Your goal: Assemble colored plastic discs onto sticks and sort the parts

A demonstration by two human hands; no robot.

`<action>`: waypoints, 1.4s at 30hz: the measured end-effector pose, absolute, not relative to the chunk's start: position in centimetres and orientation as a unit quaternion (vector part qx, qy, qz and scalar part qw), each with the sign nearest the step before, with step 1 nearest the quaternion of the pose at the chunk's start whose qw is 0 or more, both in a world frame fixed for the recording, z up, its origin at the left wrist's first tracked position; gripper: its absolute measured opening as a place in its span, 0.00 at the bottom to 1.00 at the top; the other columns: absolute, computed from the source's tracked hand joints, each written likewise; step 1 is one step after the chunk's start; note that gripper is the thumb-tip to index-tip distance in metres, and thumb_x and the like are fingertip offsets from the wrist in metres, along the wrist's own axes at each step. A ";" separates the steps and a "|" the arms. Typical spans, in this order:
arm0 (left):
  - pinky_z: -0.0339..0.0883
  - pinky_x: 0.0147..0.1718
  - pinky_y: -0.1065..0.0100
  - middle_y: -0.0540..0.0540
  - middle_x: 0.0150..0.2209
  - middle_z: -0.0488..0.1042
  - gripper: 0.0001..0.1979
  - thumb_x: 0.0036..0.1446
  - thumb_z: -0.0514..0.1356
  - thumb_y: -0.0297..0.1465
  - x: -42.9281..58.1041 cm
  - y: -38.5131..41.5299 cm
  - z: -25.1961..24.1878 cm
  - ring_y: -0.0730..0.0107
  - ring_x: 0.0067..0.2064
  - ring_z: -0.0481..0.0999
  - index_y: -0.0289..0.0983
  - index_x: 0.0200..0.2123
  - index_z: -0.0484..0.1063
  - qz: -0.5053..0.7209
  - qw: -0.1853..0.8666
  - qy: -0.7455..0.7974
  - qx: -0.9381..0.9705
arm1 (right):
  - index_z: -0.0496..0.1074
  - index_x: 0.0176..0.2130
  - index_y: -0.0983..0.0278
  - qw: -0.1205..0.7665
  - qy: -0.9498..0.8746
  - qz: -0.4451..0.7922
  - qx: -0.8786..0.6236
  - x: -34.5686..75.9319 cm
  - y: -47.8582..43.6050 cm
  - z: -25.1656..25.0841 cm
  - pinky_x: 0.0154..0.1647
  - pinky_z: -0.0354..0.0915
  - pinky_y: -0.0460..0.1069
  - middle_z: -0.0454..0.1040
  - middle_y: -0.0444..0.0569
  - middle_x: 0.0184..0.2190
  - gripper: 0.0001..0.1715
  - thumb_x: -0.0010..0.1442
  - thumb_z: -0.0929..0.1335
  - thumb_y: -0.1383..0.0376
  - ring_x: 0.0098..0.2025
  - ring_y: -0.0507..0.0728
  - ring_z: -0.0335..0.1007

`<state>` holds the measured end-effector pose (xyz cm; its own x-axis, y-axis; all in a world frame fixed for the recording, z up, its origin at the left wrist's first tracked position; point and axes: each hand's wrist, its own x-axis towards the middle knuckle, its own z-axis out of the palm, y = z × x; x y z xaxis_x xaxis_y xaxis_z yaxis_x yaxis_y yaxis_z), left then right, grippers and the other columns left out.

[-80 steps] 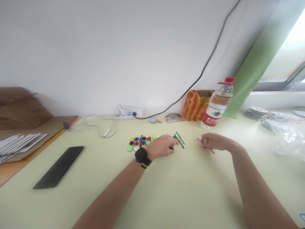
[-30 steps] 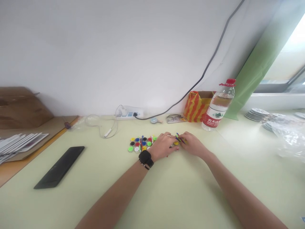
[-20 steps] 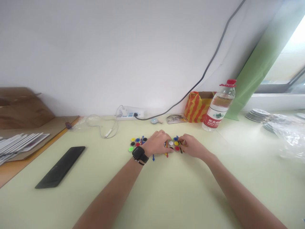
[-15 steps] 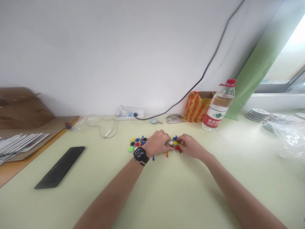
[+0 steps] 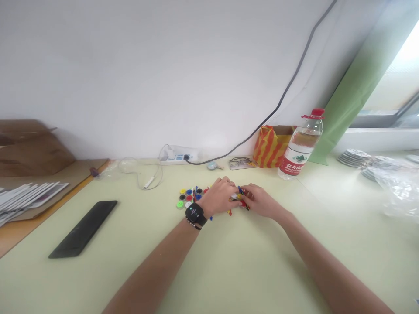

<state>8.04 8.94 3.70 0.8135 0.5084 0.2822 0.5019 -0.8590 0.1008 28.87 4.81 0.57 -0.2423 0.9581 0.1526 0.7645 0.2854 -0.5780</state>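
Small round pieces in several colours lie in rows on the pale green table (image 5: 229,261), among them a bright green one (image 5: 180,204) and a yellow one (image 5: 182,191) at the left end. My left hand (image 5: 220,196), with a black watch at the wrist, covers the middle of the rows, its fingers curled down over the pieces. Close on its right, my right hand (image 5: 260,200) bends its fingers at the right end, beside blue and red pieces. What either set of fingertips grips is too small or hidden to tell. Thin coloured arrow-like pieces show between the rounds.
A black flat slab (image 5: 83,229) lies at left. Behind stand a power strip (image 5: 178,156), glasses (image 5: 240,162), a red and yellow bag (image 5: 270,146) and a water bottle (image 5: 300,146). Stacked discs (image 5: 353,157) and clear plastic (image 5: 397,185) are at right, a cardboard box (image 5: 32,148) at left.
My left hand has shifted slightly right, closer to my right hand, and covers more of the pieces there. My right hand's fingers have moved slightly left over the right-end pieces.
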 end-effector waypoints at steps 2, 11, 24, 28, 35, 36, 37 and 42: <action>0.63 0.48 0.57 0.42 0.42 0.79 0.14 0.62 0.64 0.44 8.0 9.0 3.6 0.53 0.50 0.71 0.38 0.42 0.78 0.148 0.010 0.264 0.953 | 0.75 0.43 0.61 0.244 -0.766 0.194 -0.561 28.8 4.8 0.6 0.37 0.64 0.50 0.73 0.49 0.35 0.10 0.65 0.65 0.67 0.36 0.57 0.71; 0.64 0.48 0.57 0.43 0.42 0.79 0.14 0.62 0.65 0.43 7.9 9.1 3.5 0.54 0.50 0.72 0.39 0.42 0.78 0.144 0.009 0.269 0.952 | 0.76 0.47 0.60 0.270 -0.765 0.211 -0.545 28.6 4.9 0.0 0.38 0.67 0.51 0.74 0.50 0.38 0.12 0.66 0.65 0.64 0.36 0.58 0.72; 0.65 0.57 0.53 0.41 0.49 0.80 0.14 0.65 0.60 0.38 3.7 11.6 6.4 0.51 0.56 0.73 0.38 0.47 0.79 0.202 0.040 0.352 0.913 | 0.73 0.55 0.60 0.277 -0.769 0.192 -0.544 28.4 4.8 0.0 0.47 0.72 0.55 0.77 0.54 0.46 0.19 0.68 0.65 0.56 0.44 0.61 0.75; 0.65 0.58 0.54 0.43 0.52 0.79 0.16 0.67 0.57 0.40 1.6 11.9 8.2 0.53 0.56 0.74 0.40 0.50 0.78 0.226 0.038 0.381 0.896 | 0.67 0.64 0.57 0.249 -0.815 0.116 -0.510 28.0 4.3 0.1 0.62 0.65 0.60 0.71 0.56 0.61 0.28 0.69 0.64 0.52 0.63 0.65 0.65; 0.64 0.58 0.54 0.46 0.53 0.78 0.16 0.66 0.57 0.42 -0.2 11.4 10.1 0.54 0.57 0.73 0.44 0.50 0.77 0.231 0.043 0.409 0.882 | 0.58 0.70 0.53 0.194 -0.845 0.067 -0.494 26.0 3.9 -1.3 0.67 0.58 0.63 0.63 0.50 0.69 0.29 0.75 0.55 0.54 0.71 0.64 0.53; 0.64 0.58 0.54 0.46 0.53 0.78 0.16 0.66 0.57 0.43 -0.3 11.2 10.3 0.54 0.57 0.73 0.44 0.50 0.77 0.230 0.045 0.411 0.881 | 0.59 0.69 0.54 0.194 -0.843 0.063 -0.498 25.8 3.8 -1.2 0.66 0.59 0.62 0.64 0.51 0.68 0.28 0.75 0.55 0.55 0.70 0.64 0.55; 0.64 0.58 0.54 0.46 0.54 0.78 0.16 0.66 0.57 0.43 -0.4 11.1 10.4 0.54 0.57 0.73 0.44 0.50 0.77 0.228 0.047 0.414 0.880 | 0.61 0.68 0.55 0.195 -0.841 0.061 -0.501 25.7 3.8 -1.2 0.65 0.60 0.62 0.66 0.52 0.67 0.27 0.75 0.55 0.56 0.68 0.63 0.56; 0.64 0.59 0.55 0.47 0.55 0.77 0.19 0.65 0.57 0.46 -1.3 10.8 10.2 0.53 0.59 0.72 0.44 0.52 0.76 0.196 0.070 0.446 0.871 | 0.64 0.63 0.56 0.200 -0.832 0.067 -0.513 25.2 3.7 -0.9 0.64 0.60 0.61 0.67 0.53 0.64 0.23 0.75 0.55 0.57 0.65 0.62 0.59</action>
<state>-1.34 10.75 10.25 0.5259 0.8038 0.2781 0.7488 -0.5926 0.2968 25.25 3.74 -0.94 -0.3931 0.8809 0.2637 0.8274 0.4640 -0.3165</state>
